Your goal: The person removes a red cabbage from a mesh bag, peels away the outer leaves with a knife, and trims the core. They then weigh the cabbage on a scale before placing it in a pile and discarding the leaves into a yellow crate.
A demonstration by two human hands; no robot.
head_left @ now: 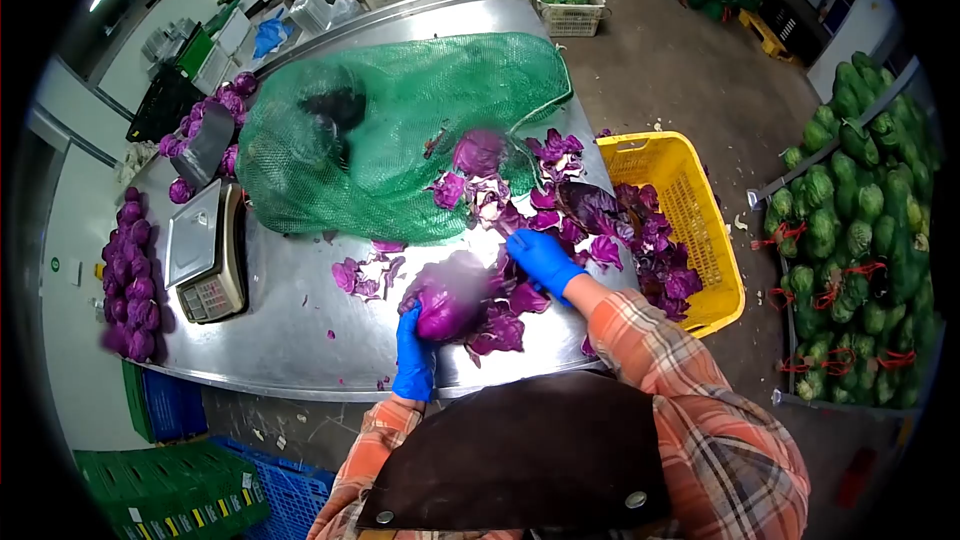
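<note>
A purple cabbage (445, 305) rests above the steel table, with my left hand (412, 358), in a blue glove, closed around its lower left side. My right hand (543, 260), also gloved in blue, is just to the right of the cabbage, among loose purple leaves (605, 250). Its fingers look closed, but glare and leaves hide what is in them. Another purple cabbage (479, 153) lies farther back beside a green mesh sack (400, 90), which holds dark round shapes at its left end.
A yellow crate (715, 240) stands at the table's right edge, with purple leaves in it. On the left are a weighing scale (205, 250) and a row of purple cabbages (130, 280). Bundled green vegetables (850, 230) are stacked at far right. The steel table (290, 340) has scattered scraps.
</note>
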